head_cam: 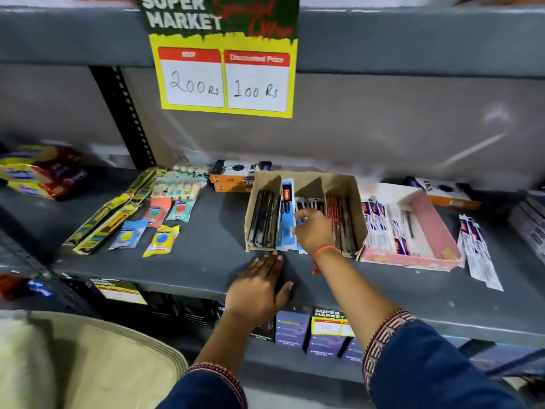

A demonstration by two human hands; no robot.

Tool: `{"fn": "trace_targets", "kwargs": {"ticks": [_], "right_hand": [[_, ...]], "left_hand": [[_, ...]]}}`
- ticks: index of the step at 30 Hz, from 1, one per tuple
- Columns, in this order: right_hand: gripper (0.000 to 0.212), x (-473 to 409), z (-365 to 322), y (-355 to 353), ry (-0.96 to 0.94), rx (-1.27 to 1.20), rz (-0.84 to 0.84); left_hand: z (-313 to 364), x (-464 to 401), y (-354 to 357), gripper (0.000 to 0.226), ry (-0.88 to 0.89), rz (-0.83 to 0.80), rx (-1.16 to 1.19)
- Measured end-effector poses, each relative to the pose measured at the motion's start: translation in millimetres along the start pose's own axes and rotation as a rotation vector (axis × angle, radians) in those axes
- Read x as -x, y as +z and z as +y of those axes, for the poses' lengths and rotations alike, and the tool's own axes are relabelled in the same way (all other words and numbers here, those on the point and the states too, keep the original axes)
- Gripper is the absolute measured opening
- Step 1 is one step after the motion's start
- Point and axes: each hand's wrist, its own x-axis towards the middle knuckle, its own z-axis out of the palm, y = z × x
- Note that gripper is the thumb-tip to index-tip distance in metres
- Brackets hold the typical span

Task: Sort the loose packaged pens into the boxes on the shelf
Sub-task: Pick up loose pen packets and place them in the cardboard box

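Note:
A brown cardboard box (339,180) with dividers stands on the grey shelf (206,261). Its left slot holds black pen packs (265,219), then blue-and-white packs (286,214), and red-and-black packs (339,219) fill the right slot. My right hand (314,230) is inside the middle of this box, fingers closed on packaged pens there. My left hand (259,287) lies flat on the shelf just in front of the box, holding nothing. A pink box (433,222) to the right holds white packaged pens (380,222). Loose white pen packs (477,252) lie right of it.
Toothbrush packs (109,214), round scrubber packs (160,240) and orange boxes (236,175) lie left of the brown box. A yellow price sign (227,78) hangs above. Snack bags (41,172) sit far left. Purple boxes (321,340) fill the shelf below.

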Motion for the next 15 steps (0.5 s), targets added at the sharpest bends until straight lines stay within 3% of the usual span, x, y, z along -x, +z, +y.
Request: {"fn": "trace_targets", "kwargs": {"ticks": [4,15], "right_hand": [[0.046,-3.4,2.5,2.6,0.035,0.133,0.005],[0.035,-4.5,6.2,5.9,-0.056,0.346,0.038]], "left_hand": [[1.1,-1.0,-0.7,0.058,0.010,0.020,-0.013],[1.5,-0.3,-3.3,0.058,0.004,-0.008,0.002]]}}
